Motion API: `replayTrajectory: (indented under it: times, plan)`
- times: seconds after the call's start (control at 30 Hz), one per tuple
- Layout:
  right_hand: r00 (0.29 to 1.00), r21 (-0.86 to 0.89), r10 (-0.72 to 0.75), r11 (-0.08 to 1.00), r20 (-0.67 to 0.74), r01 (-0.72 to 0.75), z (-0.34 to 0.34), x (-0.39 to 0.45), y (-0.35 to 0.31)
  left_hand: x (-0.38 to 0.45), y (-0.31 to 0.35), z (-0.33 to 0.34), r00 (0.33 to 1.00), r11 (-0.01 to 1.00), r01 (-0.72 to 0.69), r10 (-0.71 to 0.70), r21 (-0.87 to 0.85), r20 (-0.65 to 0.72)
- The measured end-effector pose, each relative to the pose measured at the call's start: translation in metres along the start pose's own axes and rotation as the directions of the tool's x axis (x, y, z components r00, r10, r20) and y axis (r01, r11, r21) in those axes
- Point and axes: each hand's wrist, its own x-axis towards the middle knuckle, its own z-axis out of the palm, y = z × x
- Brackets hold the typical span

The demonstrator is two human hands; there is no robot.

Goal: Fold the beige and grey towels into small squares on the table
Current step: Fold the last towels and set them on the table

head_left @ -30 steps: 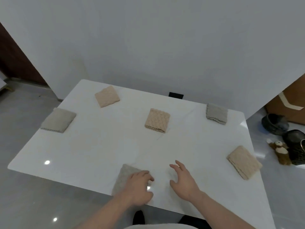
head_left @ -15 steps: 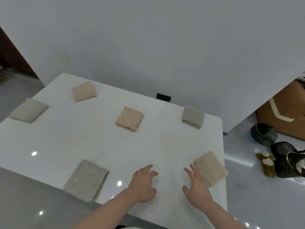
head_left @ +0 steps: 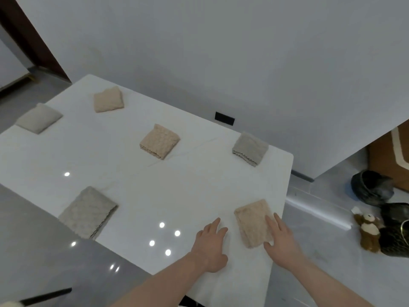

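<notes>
Several folded towels lie spread over the white table (head_left: 137, 187). A beige square (head_left: 252, 220) sits near the table's right front corner, and my right hand (head_left: 282, 240) rests on its right edge with straight fingers. My left hand (head_left: 211, 244) hovers flat over the tabletop just left of that towel, holding nothing. A grey folded towel (head_left: 88, 211) lies at the front left. Further back are a beige one (head_left: 159, 141) in the middle, a grey one (head_left: 250, 148) at the right, a beige one (head_left: 108, 99) and a grey one (head_left: 38, 118) at the far left.
A white wall stands behind the table with a black socket (head_left: 224, 118) low on it. On the floor to the right are dark bags (head_left: 371, 187), a small plush toy (head_left: 367, 229) and a cardboard box (head_left: 391, 156). The table's right edge runs close to my right hand.
Both hands have left the grey towel at the front left and moved right; my right hand now lies on the beige towel by the right corner. The view swung rightward too.
</notes>
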Motion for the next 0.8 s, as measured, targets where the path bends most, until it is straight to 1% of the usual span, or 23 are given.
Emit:
replayTrajectory:
  times: [0.1, 0.27, 0.4, 0.53, 0.63, 0.7, 0.8]
  plan:
    - [0.999, -0.047, 0.004, 0.999, 0.041, -0.002, -0.001, 0.017, 0.007, 0.012, 0.008, 0.003, 1.0, 1.0, 0.015, -0.015, 0.019, 0.023]
    - [0.991, -0.061, 0.011, 0.998, 0.132, -0.003, 0.004, 0.034, 0.013, 0.026, 0.012, 0.008, 0.998, 0.999, 0.019, -0.021, 0.036, 0.055]
    - [0.995, -0.052, 0.002, 0.999, 0.097, 0.003, 0.007, 0.038, 0.011, 0.038, 0.014, 0.007, 0.998, 0.999, -0.022, 0.02, 0.032, 0.064]
    - [0.995, -0.1, -0.07, 0.992, 0.068, 0.076, 0.012, 0.042, 0.021, 0.057, 0.02, 0.012, 0.995, 0.996, -0.085, 0.084, 0.021, 0.045]
    - [0.986, -0.171, -0.157, 0.972, 0.051, 0.164, 0.007, 0.05, 0.03, 0.07, 0.03, 0.023, 0.997, 0.996, -0.08, 0.08, 0.034, 0.021]
    - [0.974, -0.211, -0.216, 0.951, 0.063, 0.225, 0.004, 0.054, 0.035, 0.074, 0.04, 0.032, 0.997, 0.996, -0.078, 0.078, 0.045, 0.021]
    - [0.961, -0.232, -0.247, 0.934, 0.123, 0.27, 0.003, 0.065, 0.047, 0.083, 0.054, 0.043, 0.997, 0.995, -0.075, 0.075, 0.058, 0.008]
